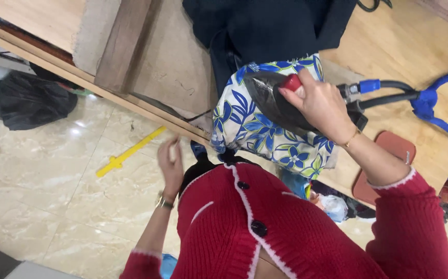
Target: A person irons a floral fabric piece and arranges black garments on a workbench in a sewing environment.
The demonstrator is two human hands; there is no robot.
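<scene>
We look down on a pale marble tile floor [43,196] filling the lower left of the frame, and a wooden worktable [420,46] running across the top and right. A dark garment [270,26] lies bunched at the top centre of the table. Below it, at centre frame, a white cloth with a blue and green flower print [255,129] is spread over the table's edge. A dark iron [270,101] with a red knob rests on this cloth, its black hose [389,93] trailing right. Our right hand [319,103] grips the iron's handle, fingers curled tight around it. Our left hand [171,160] hangs off the table over the floor, empty, fingers loosely bent and close together. A yellow ruler [128,152] lies on the tiles left of that hand.
</scene>
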